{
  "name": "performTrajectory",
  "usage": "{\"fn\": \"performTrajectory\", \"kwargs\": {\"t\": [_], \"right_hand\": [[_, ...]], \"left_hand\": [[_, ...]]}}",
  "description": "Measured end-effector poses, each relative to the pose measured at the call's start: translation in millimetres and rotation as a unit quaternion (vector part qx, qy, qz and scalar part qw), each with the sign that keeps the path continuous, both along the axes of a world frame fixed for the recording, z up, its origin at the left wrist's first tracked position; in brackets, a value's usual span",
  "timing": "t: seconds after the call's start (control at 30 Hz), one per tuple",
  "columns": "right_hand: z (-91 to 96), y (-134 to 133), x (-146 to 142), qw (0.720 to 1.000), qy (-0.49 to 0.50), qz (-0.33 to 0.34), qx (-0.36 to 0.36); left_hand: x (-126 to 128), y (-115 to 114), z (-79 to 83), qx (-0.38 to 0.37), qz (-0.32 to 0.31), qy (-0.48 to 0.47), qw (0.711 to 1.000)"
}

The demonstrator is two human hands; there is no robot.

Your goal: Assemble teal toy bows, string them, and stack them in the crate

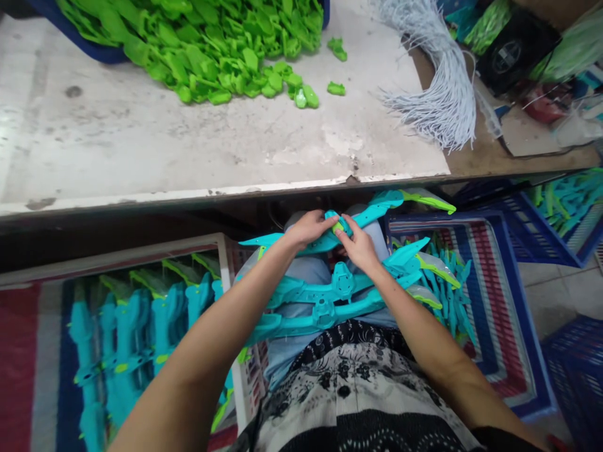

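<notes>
Across my knees, the farthest turquoise plastic toy bow has a lime-green tip at its right end. My left hand is closed around its middle part from the left. My right hand grips the same middle part from the right. Between both thumbs and fingers a small green plastic piece sits on the bow; the fingers partly cover it. Closer to my body, two more turquoise bows lie across my lap, apart from my hands and partly hidden by my forearms.
A white worktable stands ahead, with a heap of green pieces spilling from a blue tub and a bundle of white strings. A crate of turquoise bows is at left; a blue crate with turquoise parts is at right.
</notes>
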State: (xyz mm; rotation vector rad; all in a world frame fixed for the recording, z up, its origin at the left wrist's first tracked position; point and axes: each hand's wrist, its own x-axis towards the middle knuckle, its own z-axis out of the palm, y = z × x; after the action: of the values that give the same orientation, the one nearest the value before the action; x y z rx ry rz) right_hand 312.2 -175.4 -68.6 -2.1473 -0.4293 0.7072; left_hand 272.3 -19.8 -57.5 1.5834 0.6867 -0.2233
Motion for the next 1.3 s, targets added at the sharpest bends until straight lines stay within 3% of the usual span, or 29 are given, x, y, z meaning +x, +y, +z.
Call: {"fn": "performTrajectory", "kwargs": {"t": [0.13, 0.23, 0.37, 0.63, 0.83, 1.3], "right_hand": [[2.0, 2.8, 1.0, 1.000, -0.014, -0.011, -0.017], [-2.9, 6.3, 0.5, 0.993, 0.078, -0.066, 0.064], [-8.1, 13.2, -1.5, 0.961, 0.197, -0.118, 0.156], [-12.8, 18.1, -7.7, 0.967, 0.099, -0.130, 0.197], [-18.3, 17.1, -11.8, 0.964, 0.095, -0.135, 0.208], [-13.0, 21.2, -5.4, 0.964, 0.124, -0.132, 0.197]], "left_hand": [[1.3, -0.8, -1.4, 0.027, 0.013, -0.003, 1.000], [0.6, -3.1, -3.1, 0.017, 0.023, -0.018, 0.999], [-1.0, -4.4, -6.9, -0.002, 0.034, -0.017, 0.999], [-2.4, -1.0, -9.4, 0.055, 0.026, -0.030, 0.998], [-3.5, 3.1, -1.1, -0.050, 0.008, -0.020, 0.999], [-4.3, -1.4, -6.3, 0.035, 0.032, -0.006, 0.999]]}}
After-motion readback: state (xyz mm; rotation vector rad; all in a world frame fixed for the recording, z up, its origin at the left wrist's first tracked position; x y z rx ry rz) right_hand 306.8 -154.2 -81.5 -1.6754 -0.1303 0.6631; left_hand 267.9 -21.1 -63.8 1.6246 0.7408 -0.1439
